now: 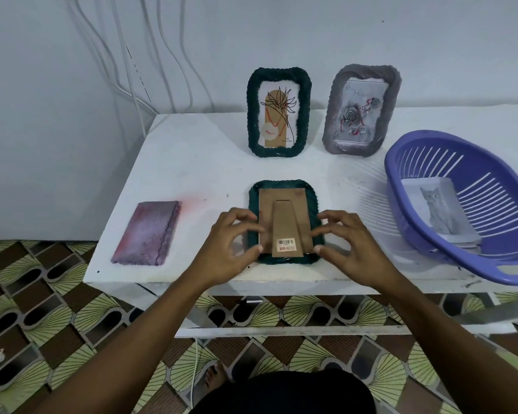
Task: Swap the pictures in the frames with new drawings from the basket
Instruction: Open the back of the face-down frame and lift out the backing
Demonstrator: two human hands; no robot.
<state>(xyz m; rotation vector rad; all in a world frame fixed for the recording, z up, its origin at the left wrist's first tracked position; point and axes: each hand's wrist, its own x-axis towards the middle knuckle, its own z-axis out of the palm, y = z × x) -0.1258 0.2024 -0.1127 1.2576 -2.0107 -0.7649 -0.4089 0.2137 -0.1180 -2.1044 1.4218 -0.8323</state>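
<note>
A dark green frame [284,186] lies face down near the table's front edge, its brown cardboard back [284,222] with stand and barcode sticker facing up. My left hand [231,243] pinches the back's left edge and my right hand [350,243] its right edge. Behind it a second green frame [278,112] stands upright with a plant drawing, and beside that stands a grey frame [361,110] with a rose picture. The purple basket [491,264] at the right holds a stack of drawings [440,213], a cat on top.
A purple-pink picture [148,233] lies flat at the table's left front. The white table [192,162] stands against a white wall with hanging cables [150,55]. The basket overhangs the front edge. Patterned floor lies below.
</note>
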